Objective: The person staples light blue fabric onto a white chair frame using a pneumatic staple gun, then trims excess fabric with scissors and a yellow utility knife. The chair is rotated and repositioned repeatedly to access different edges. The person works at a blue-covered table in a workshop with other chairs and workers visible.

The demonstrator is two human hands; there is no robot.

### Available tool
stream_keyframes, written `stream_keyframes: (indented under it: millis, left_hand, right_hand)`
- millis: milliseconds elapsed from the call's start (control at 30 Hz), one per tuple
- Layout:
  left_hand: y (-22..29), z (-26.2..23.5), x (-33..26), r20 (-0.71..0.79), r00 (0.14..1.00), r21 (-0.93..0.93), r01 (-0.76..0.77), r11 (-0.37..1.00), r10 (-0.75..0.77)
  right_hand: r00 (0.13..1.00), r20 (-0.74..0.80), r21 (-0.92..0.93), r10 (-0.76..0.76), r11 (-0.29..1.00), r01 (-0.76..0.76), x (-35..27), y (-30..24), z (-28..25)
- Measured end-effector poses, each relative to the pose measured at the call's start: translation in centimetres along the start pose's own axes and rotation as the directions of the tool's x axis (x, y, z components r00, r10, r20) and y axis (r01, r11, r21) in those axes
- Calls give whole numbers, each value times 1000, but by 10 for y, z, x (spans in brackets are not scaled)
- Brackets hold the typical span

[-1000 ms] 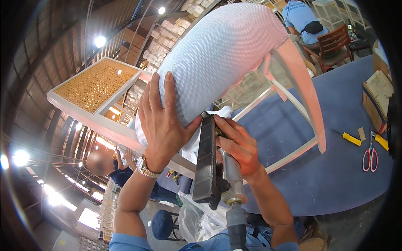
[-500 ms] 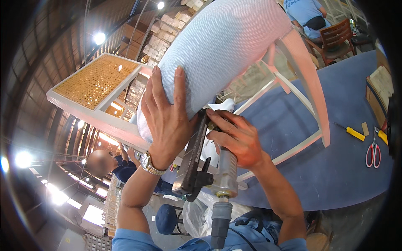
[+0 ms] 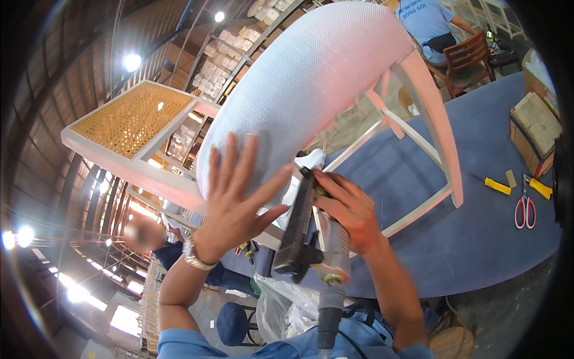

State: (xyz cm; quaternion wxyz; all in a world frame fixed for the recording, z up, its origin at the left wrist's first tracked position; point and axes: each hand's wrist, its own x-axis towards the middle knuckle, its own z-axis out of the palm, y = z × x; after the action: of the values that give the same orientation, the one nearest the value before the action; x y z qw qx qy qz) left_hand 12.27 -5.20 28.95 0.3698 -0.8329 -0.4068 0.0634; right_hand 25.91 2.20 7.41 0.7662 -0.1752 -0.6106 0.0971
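Note:
A chair with a pale wooden frame [image 3: 421,99] and a light, woven-fabric seat [image 3: 311,66] lies tipped over on the table. Its cane back panel [image 3: 134,119] points to the left. Fingers spread, my left hand [image 3: 236,206] lies against the near left part of the seat and holds nothing. My right hand [image 3: 350,209] grips a pneumatic staple gun [image 3: 299,224], black and silver with an air hose fitting at its lower end. The gun's nose is close to the underside edge of the seat; whether it touches cannot be seen.
A blue-covered table [image 3: 478,239] spreads to the right. On it lie red-handled scissors [image 3: 525,212], a yellow-handled tool [image 3: 497,186] and a box [image 3: 532,131]. A person [image 3: 427,24] sits at the upper right; another [image 3: 173,251] stands at left. A blue stool [image 3: 233,323] is below.
My left hand has shifted down the seat and its fingers have spread wider. The staple gun, in my right hand, has moved slightly right and down from the seat edge.

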Motion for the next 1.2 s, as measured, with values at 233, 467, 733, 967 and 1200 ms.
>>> stream_keyframes:
  millis: [233,467,733,967,1200]
  left_hand:
    - [-64,-9,37,-56,976,-161,197,967,-208]
    - [-27,11,24,-288,952,97,137,986,-104]
    - [-6,20,16,-285,930,140,281,949,-233]
    - [-5,23,15,-282,927,143,295,945,-246]
    - [-6,28,12,-296,934,144,252,957,-201]
  right_hand:
    - [986,-130,82,102,992,-92,-21,-18,2]
    - [980,-184,196,71,980,-34,2,-31,10]
    - [995,-105,106,-1,994,13,14,-22,27]
    - [992,-99,63,-75,995,81,18,-17,33]
    - [992,1,81,-123,989,123,20,-19,30]
